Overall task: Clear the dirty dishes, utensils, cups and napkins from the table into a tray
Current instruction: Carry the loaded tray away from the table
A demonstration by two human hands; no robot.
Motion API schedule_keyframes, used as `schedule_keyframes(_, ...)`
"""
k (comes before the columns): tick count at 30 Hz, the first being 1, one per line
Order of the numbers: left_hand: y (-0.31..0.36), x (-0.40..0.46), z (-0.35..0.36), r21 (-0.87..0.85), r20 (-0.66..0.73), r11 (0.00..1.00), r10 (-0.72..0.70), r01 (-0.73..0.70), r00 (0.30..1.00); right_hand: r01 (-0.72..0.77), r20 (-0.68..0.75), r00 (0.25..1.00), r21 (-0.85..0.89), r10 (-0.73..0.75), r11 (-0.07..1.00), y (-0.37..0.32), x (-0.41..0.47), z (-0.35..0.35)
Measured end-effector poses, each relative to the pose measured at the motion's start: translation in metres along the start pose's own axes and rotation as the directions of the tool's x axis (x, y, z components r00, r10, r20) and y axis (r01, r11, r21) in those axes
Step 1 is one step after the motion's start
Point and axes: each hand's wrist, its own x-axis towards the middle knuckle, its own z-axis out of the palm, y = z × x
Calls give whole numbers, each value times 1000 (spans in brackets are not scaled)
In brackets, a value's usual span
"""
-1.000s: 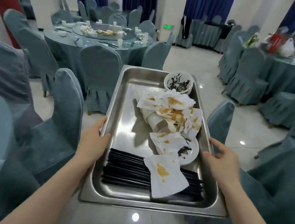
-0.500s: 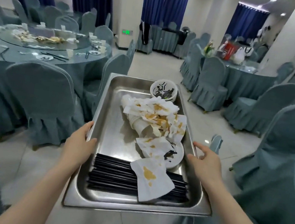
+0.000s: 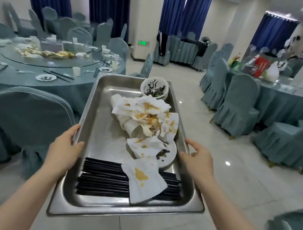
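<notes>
steel tray (image 3: pixel 92 125) heaped with stained napkins (image 3: pixel 146 114).

Bright ceiling lights glare off glossy floor (image 3: pixel 227 163); edges warped.

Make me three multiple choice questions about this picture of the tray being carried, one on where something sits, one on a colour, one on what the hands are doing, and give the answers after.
1. Where in the tray is the bowl?
A. far end
B. near end
C. under the chopsticks

2. What colour are the chopsticks?
A. white
B. black
C. red

3. What are the hands doing?
A. both hang free
B. one holds a cup
C. each grips a long side of the tray

Answers:
1 A, the bowl sits at the end farthest from the person.
2 B, the bundle at the near end is black.
3 C, the left hand and right hand each clasp a rim, with the tray in the air above the floor.
</notes>
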Motion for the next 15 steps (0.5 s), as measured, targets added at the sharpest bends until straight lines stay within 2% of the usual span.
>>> schedule_keyframes(7, -51, 114, -20, 27, -97, 993, -108, 111, 989, 75, 124, 989, 26, -78, 997, -53, 116, 116)
schedule_keyframes(15, -143, 261, -87, 25, -145, 984, -173, 178, 974, 86, 189, 977, 61, -96, 994, -133, 187, 282)
